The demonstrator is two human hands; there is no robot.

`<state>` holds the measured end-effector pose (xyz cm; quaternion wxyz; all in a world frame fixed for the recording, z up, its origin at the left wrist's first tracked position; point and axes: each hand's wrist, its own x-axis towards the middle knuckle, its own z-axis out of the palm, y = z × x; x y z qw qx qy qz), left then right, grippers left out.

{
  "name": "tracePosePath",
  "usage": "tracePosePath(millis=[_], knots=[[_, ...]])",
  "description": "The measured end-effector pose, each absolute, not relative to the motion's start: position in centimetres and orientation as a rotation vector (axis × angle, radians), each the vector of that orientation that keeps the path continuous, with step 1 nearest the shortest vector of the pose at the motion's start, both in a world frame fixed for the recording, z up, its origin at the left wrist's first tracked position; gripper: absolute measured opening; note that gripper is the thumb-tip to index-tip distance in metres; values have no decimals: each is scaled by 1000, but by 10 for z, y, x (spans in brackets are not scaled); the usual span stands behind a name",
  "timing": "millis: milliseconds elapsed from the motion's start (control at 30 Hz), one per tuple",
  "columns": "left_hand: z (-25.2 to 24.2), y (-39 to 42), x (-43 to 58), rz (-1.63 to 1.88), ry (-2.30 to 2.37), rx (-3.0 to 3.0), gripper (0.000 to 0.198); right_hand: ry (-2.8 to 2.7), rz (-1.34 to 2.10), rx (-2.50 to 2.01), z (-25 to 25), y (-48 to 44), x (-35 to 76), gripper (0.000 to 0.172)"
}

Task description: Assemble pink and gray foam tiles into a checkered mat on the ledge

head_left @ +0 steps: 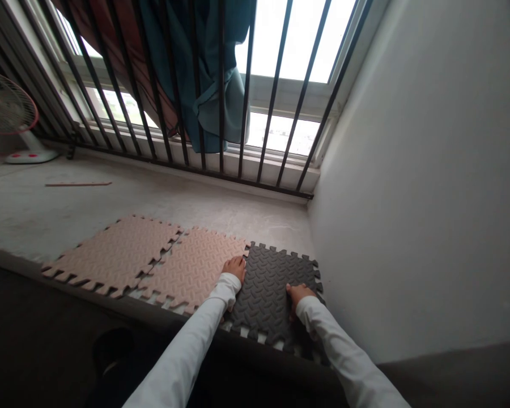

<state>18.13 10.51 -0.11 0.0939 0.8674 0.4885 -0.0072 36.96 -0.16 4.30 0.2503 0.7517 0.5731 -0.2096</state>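
A dark grey interlocking foam mat tile (268,283) lies on the concrete floor near the right wall. My left hand (234,266) rests on the seam where it meets a beige foam tile (191,266), fingers flat and pressing down. My right hand (298,294) lies flat on the dark tile's near right part. A second beige tile (119,252) lies further left, slightly apart from the first. Both arms wear white sleeves.
A white wall (420,187) stands close on the right. Black window bars (221,96) with a teal curtain (204,73) run along the back. A white fan (12,113) stands far left, with a thin wooden strip (77,183) on the floor.
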Motion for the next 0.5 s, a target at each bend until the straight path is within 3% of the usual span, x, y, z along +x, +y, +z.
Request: tracePosePath(millis=[200,500], knots=[[-5,107,186,91,1543,2526,52,1551,-582,2033,45,-1,368,113],[3,130,204,3,1607,2466,43,1493,-555,2011,48,-3,366,116]])
